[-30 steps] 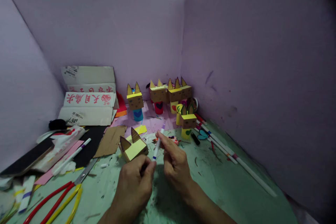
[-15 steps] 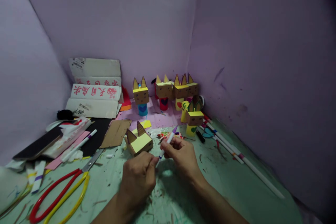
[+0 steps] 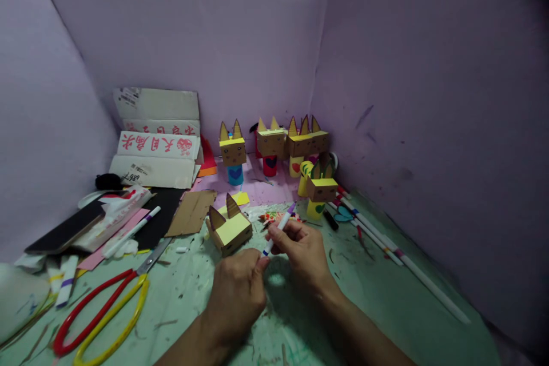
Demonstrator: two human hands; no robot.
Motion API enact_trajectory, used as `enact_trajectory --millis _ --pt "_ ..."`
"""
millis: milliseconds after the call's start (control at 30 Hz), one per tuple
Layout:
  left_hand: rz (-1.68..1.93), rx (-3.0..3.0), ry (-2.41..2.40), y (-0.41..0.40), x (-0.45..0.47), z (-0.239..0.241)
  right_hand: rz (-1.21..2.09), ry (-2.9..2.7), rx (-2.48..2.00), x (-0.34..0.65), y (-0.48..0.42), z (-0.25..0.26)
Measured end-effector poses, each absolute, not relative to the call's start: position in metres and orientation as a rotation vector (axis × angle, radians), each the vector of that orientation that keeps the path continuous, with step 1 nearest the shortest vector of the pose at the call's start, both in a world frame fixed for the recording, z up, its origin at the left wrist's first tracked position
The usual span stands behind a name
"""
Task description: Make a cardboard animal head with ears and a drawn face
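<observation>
A home craft corner, walled in with purple card.

Cardboard figures [image 3: 274,146] with pointed ears stand in a row at the back, scissors [image 3: 103,311] with red and yellow handles lie on the stained green tabletop [image 3: 386,309], and markers [image 3: 386,246], paper scraps and flattened cardboard [image 3: 156,137] crowd it.

Folded white cardboard [image 3: 156,143] with red Chinese characters, upside down, handwritten "L980"

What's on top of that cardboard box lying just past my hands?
The cardboard box carries a pale yellow paper panel on its upper face and two pointed cardboard ears standing up. Whatever lies under the box is hidden.
</observation>
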State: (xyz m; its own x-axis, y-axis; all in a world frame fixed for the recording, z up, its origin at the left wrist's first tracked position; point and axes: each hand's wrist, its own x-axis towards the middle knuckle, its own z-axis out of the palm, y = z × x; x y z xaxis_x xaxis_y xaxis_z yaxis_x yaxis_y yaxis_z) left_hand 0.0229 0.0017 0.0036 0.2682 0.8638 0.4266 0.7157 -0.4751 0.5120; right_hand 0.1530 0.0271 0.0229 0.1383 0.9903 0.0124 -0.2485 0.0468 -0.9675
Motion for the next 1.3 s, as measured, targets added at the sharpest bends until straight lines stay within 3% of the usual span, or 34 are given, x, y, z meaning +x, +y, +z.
enact_trajectory --millis 300,633,1300 --pt "0.609 0.986 0.739 0.007 0.018 0.006 1.227 -0.667 -0.721 0.17 0.036 0.026" --pt "0.803 1.033 0.889 0.01 0.018 0.001 1.465 -0.53 -0.812 0.161 0.038 0.024" --pt "0.907 1.027 0.926 0.008 0.017 0.001 1.234 -0.796 -0.828 0.162 0.033 0.021"
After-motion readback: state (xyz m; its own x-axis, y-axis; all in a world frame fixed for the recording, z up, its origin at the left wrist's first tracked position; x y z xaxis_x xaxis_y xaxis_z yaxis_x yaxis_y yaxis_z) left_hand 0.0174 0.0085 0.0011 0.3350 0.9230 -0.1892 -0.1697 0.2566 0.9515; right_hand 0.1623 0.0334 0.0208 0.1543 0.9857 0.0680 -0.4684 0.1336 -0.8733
